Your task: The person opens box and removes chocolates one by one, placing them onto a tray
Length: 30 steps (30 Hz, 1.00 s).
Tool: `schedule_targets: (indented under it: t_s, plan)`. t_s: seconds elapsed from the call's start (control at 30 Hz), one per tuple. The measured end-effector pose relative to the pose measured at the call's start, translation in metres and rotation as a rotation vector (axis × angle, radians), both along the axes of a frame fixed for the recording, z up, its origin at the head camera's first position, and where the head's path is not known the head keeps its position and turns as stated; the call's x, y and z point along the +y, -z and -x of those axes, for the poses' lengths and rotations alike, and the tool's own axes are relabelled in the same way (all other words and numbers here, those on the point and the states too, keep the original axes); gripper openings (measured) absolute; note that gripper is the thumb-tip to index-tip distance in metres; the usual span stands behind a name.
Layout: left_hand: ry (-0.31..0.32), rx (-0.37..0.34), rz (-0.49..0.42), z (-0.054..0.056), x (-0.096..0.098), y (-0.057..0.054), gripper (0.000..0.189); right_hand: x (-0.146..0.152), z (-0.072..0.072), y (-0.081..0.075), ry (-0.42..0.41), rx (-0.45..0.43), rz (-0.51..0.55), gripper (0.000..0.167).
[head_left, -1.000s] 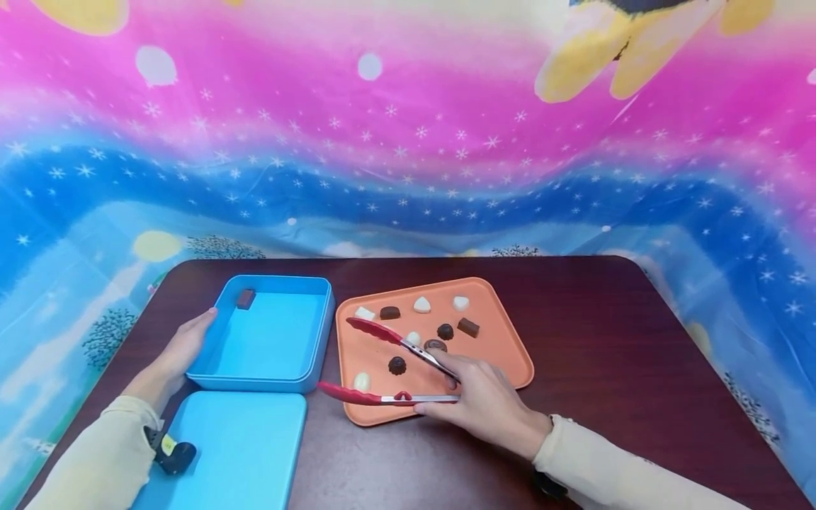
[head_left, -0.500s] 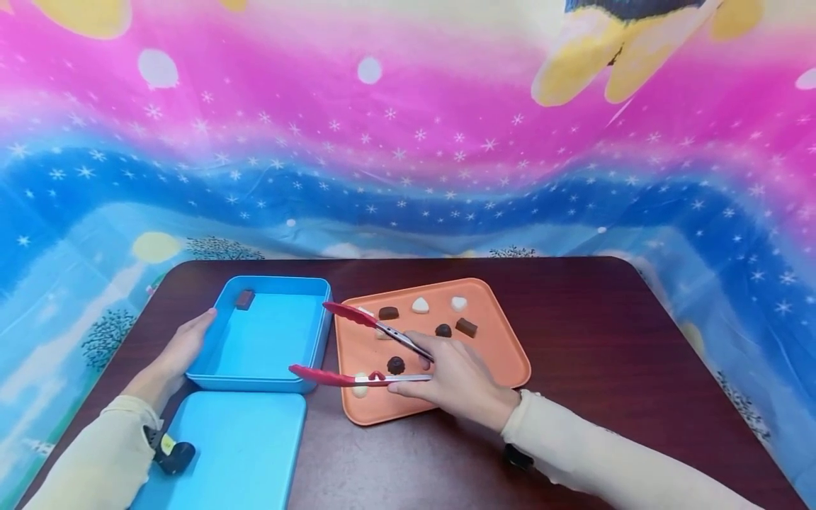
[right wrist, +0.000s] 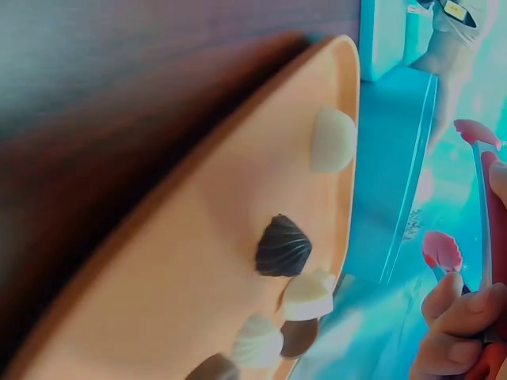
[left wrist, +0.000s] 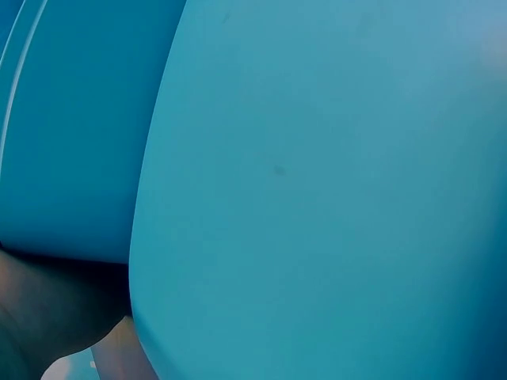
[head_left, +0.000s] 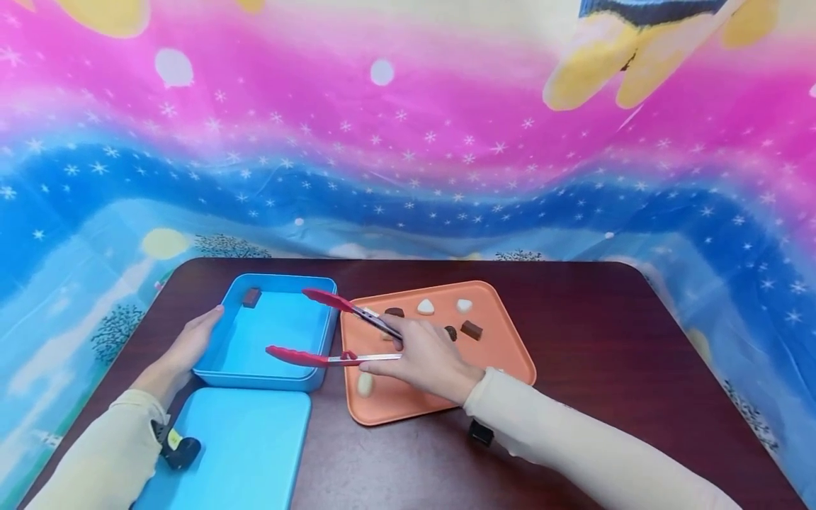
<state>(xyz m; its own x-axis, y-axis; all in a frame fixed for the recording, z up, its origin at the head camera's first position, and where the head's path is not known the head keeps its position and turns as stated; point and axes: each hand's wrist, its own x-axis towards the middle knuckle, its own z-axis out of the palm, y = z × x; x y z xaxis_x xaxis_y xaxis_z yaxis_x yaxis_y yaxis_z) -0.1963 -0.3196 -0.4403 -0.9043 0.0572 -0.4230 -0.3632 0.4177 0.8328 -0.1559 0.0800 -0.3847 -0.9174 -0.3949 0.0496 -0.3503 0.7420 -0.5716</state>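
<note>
My right hand (head_left: 433, 361) grips a pair of tongs (head_left: 296, 355) with red tips. The tongs are spread apart over the right part of an open blue box (head_left: 264, 381), with nothing showing between the tips. My left hand (head_left: 181, 350) lies along the box's left wall, fingertips right at the rim. Inside the box, at its far left corner, sits one brown chocolate (head_left: 251, 297). An orange tray (head_left: 408, 409) beside the box bears several chocolates, among them a white oval one (head_left: 365, 384), a brown bar (head_left: 472, 329) and a dark ridged one (right wrist: 283, 247). My right hand covers some of them.
A blue lid (head_left: 248, 439) lies flat in front of the box, partly under the left forearm. Everything stands on a dark red-brown table (head_left: 586, 333). A patterned curtain (head_left: 408, 142) hangs behind it.
My right hand has carried the spread tongs leftward and away from me, from over the tray to over the blue box. The left hand stays at the box; the view shifts slightly.
</note>
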Motion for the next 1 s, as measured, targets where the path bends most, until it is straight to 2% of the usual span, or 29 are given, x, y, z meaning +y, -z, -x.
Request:
schedule_targets:
  t_s: [0.2,0.33,0.47,0.7,1.0]
  plan:
    - [-0.005,-0.002,0.005,0.000,0.002,-0.001,0.081,-0.023,0.015,0.002,-0.004,-0.048,-0.006,0.056]
    - [-0.015,-0.017,0.008,0.001,0.001,-0.002,0.083,-0.038,0.026,0.007,-0.005,-0.035,-0.034,0.071]
    - [-0.019,-0.034,0.020,0.003,0.001,-0.002,0.086,-0.048,0.037,0.009,-0.015,-0.026,-0.056,0.070]
    - [-0.019,-0.050,0.034,0.003,0.002,-0.003,0.087,-0.065,0.049,0.012,-0.008,-0.044,-0.112,0.086]
    - [-0.020,-0.044,0.025,0.001,0.002,0.000,0.085,-0.083,0.057,0.015,-0.034,-0.034,-0.122,0.082]
